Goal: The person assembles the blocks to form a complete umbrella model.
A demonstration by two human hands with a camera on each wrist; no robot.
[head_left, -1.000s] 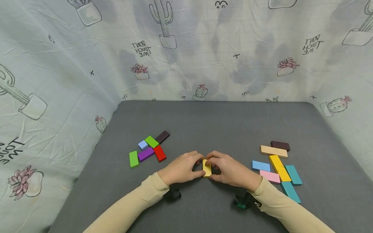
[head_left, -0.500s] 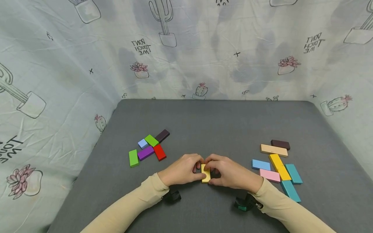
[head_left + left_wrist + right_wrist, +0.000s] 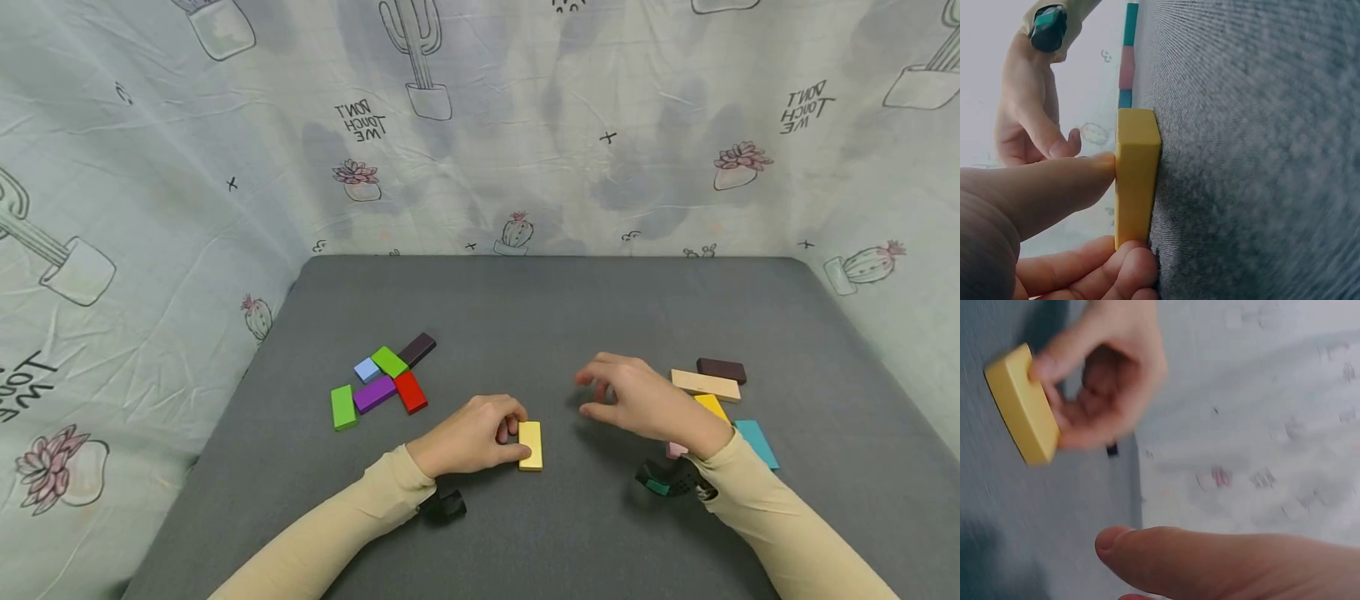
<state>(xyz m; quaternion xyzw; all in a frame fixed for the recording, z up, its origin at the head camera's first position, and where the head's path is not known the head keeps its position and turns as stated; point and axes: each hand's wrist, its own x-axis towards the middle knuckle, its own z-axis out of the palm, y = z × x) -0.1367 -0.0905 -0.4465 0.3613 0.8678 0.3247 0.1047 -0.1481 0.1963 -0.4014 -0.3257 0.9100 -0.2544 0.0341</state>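
A pale yellow block [image 3: 531,457] lies flat on the grey table, near the middle of the head view. My left hand [image 3: 471,435] holds it from the left, with the thumb on its top face and curled fingers at its far end, as the left wrist view also shows the yellow block [image 3: 1136,181]. To the right of the block, my right hand [image 3: 647,400] is raised over the table, fingers loosely bent and holding nothing. In the right wrist view its thumb [image 3: 1204,556] stands apart from the block.
At left lie two green blocks, a purple block [image 3: 374,394], a red block [image 3: 411,392], a small blue one and a dark one. At right are a tan block [image 3: 705,385], a dark block [image 3: 722,371] and others partly behind the right arm. A patterned cloth hangs behind.
My right hand has let go of the yellow block and moved right and up, towards the right-hand blocks. Before that, both hands drew the block slightly nearer. The left hand stays on it.
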